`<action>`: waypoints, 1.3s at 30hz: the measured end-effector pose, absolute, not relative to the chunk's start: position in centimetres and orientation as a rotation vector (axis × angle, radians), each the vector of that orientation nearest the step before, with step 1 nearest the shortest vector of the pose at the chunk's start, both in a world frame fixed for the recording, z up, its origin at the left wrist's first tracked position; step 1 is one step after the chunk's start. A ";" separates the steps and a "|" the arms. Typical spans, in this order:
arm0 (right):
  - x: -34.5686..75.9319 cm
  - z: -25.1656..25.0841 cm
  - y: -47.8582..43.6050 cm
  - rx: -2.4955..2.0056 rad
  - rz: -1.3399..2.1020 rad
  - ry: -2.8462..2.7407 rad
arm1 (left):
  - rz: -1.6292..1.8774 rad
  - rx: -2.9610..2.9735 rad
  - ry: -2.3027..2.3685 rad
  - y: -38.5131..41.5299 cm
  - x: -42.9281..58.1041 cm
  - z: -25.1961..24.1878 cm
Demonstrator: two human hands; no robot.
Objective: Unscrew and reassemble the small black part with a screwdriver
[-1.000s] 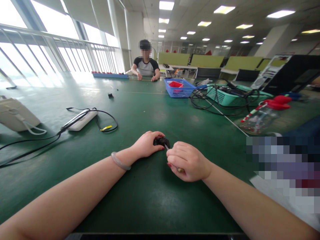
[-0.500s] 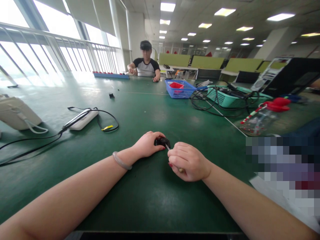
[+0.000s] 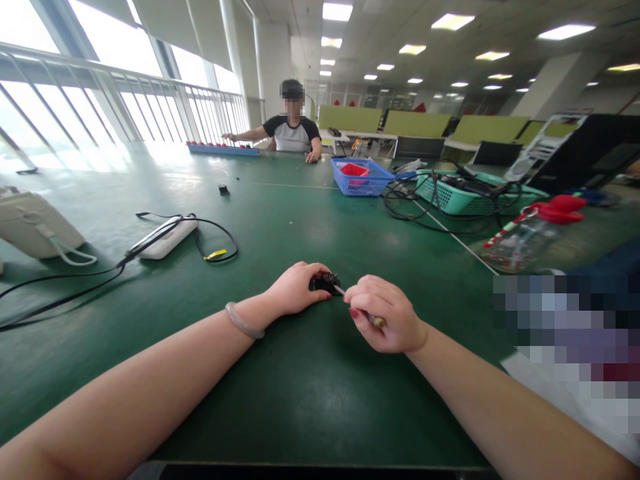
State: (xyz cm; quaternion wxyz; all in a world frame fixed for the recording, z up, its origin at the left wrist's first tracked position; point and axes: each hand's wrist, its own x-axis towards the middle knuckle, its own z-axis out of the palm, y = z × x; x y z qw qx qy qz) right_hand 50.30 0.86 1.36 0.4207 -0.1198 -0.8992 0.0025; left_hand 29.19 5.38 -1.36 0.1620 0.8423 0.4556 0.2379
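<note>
My left hand (image 3: 296, 288) is closed around a small black part (image 3: 323, 284), pinning it on the green table (image 3: 320, 400) between thumb and fingers. Much of that part is hidden by the fingers, and its exact kind does not show. In a fist-like grip, my right hand (image 3: 389, 315) holds a thin screwdriver (image 3: 379, 322). Its metal shaft points left and its tip meets the right end of the black part. The yellowish end of the handle sticks out below the right fingers.
A white power bank (image 3: 167, 239) with black cables lies left, near a beige case (image 3: 37, 223). Ahead are a small black piece (image 3: 223, 190), a blue basket (image 3: 363, 185) and a green basket (image 3: 450, 195). A bottle (image 3: 525, 237) stands right. Across sits a person (image 3: 291, 130) beside a blue tray (image 3: 223, 151).
My right hand has shifted slightly right and rolled, exposing more of the screwdriver's handle end. My left hand stays put. The person opposite has stretched an arm out over the blue tray.
</note>
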 end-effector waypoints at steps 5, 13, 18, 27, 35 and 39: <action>50.6 1.1 1.0 -0.499 0.221 -2.038 | 0.659 2.396 1.320 5.5 29.2 -1.5; 51.0 1.0 1.3 -0.666 0.312 -1.908 | 0.645 2.389 1.327 5.4 29.2 -1.3; 51.1 0.8 1.5 -0.681 0.313 -1.901 | 0.641 2.386 1.332 5.4 29.2 -1.3; 50.8 0.5 2.6 -0.807 0.558 -1.654 | 0.637 2.394 1.335 5.3 29.2 -1.1; 50.1 -1.0 5.1 -0.764 1.152 -1.139 | 0.618 2.390 1.337 5.3 29.3 -0.9; 50.2 -1.3 5.7 -0.821 1.323 -0.884 | 0.625 2.392 1.329 5.3 29.2 -1.0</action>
